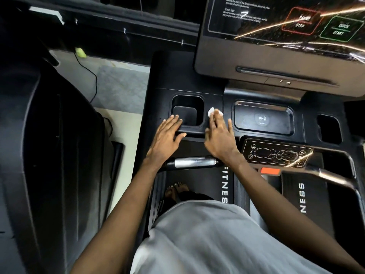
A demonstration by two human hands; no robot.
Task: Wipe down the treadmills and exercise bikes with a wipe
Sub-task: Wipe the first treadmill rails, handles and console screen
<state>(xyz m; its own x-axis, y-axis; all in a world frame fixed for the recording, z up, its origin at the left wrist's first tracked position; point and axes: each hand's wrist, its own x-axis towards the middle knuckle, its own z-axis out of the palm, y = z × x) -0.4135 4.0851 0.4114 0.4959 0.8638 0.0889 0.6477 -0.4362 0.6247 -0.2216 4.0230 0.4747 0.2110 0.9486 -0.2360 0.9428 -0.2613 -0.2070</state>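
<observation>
- The right fingers lie straight and close together, pressing a small white crumpled wipe flat. They do not pinch it or curl round it.
- The wipe shows just beyond the fingertips. It lies on the narrow strip of the black plastic treadmill console between two recesses.
- The left fingers lie straight and slightly spread, holding nothing. Their tips reach the near left rim of the square black cup holder.
- The right hand works the wipe. The left hand rests flat on the console, apparently as a brace.
- Governing relation: the cup holder lies just left of the wipe, and the shallow glossy black charging tray lies just right of it. The strip under the wipe runs away from the person, in line with the right fingers.
- Judgement: the right hand is the nearer hand to both recesses. A stroke to either side likely needs only a short sideways sweep. The cup holder would also require the fingers to dip below its rim.
- Further out: the black keypad panel lies near the right wrist. The silver grip bar lies between the two wrists. The large display screen stands above the console.
</observation>
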